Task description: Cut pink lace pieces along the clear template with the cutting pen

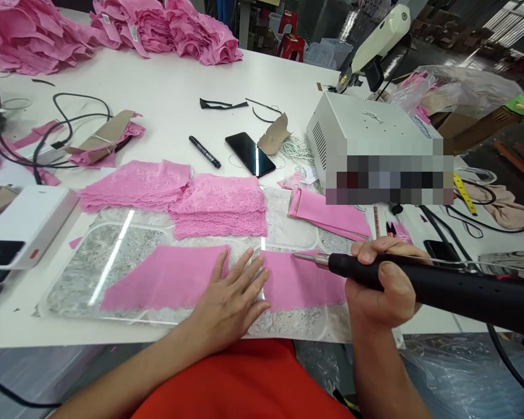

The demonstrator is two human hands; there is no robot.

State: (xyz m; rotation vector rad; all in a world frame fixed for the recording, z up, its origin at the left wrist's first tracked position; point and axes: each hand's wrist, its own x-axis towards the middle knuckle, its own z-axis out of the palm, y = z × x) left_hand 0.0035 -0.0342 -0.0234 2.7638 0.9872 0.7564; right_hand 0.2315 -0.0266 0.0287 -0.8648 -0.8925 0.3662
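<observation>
while our right hand (386,285) is clenched around a black-bodied handheld tool (458,285), its slim metal tip points left over the upper edge of the right pink fabric panel (305,291), though we cannot tell whether it touches. that panel lies to the left of our grip, its long axis running side to side and the tool slanting slightly across it, while our left hand (229,297), nearer its left end, rests spread and grasping nothing by the gap before the left pink fabric panel (170,279). beyond both sits the lace-edged pink stack (220,215).
</observation>
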